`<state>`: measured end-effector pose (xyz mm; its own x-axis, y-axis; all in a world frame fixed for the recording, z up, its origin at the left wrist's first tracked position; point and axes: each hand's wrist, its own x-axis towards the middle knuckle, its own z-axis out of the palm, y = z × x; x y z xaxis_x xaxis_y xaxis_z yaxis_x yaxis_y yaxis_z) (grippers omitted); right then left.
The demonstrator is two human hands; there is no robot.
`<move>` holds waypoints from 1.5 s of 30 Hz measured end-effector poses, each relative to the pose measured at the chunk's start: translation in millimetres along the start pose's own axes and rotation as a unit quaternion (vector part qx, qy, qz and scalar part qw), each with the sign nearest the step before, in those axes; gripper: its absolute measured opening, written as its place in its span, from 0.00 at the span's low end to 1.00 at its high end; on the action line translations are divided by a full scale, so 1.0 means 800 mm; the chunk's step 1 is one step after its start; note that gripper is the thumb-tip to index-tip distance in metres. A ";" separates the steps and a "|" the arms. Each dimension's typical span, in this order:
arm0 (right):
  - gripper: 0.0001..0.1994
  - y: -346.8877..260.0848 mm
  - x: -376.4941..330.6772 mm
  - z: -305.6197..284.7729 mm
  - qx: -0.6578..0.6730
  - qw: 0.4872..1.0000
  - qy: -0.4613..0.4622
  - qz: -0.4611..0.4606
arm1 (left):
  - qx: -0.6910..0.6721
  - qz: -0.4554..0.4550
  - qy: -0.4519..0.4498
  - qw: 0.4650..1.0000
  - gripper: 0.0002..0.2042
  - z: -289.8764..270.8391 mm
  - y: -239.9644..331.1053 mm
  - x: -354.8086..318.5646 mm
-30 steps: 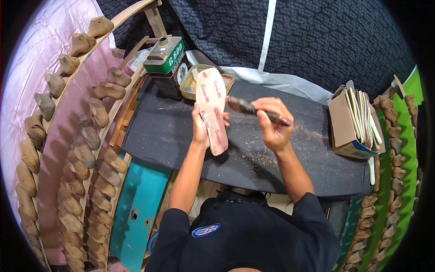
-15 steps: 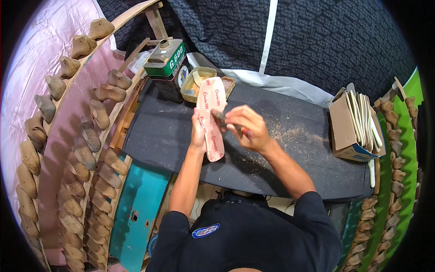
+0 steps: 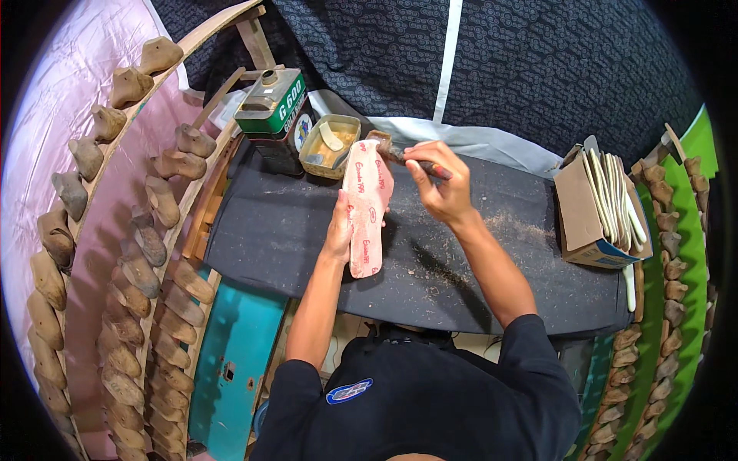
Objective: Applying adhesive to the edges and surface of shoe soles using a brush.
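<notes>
My left hand (image 3: 337, 228) grips a pale pink shoe insole (image 3: 366, 207) with red print, held upright over the table, thumb on its left edge. To its right, my right hand (image 3: 446, 188) is closed around a dark-handled brush (image 3: 394, 152). The brush head reaches a small brown container (image 3: 377, 136) just behind the insole's top end; whether it touches what is inside cannot be made out. Beside that container is a yellowish rectangular tub (image 3: 351, 127) with a pale curved piece lying in it.
A green and black metal can (image 3: 270, 115) stands at the back left of the dark cloth-covered table (image 3: 284, 230). On the right, a cardboard box (image 3: 582, 215) holds several white strips. Shavings (image 3: 507, 227) lie scattered. Racks of wooden shoe lasts (image 3: 161, 200) flank both sides.
My right hand and the brush have moved away from the insole's middle, up to the brown container. The insole has shifted slightly right and turned more upright, uncovering the tub.
</notes>
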<state>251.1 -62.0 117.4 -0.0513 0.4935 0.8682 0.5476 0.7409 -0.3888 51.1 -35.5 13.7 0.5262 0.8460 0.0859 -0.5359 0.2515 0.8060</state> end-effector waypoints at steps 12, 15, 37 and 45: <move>0.03 0.012 -0.021 -0.013 0.073 0.994 0.010 0.079 | -0.015 -0.021 -0.002 1.000 0.37 -0.015 -0.012 -0.003; 0.04 0.011 -0.007 -0.010 0.030 0.998 0.034 0.042 | -0.024 -0.035 -0.012 0.999 0.38 -0.014 -0.015 -0.006; 0.03 0.001 -0.039 0.020 0.069 0.992 -0.033 0.104 | -0.134 -0.032 -0.045 0.989 0.36 -0.029 -0.014 -0.016; 0.03 0.004 -0.014 0.007 0.109 0.988 0.012 0.105 | -0.136 -0.033 -0.066 0.988 0.36 -0.021 0.012 -0.018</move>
<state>248.5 -62.5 104.4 0.0651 0.6375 0.7677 0.3510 0.7056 -0.6156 27.4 -37.8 10.6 0.6379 0.7593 0.1282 -0.6456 0.4366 0.6266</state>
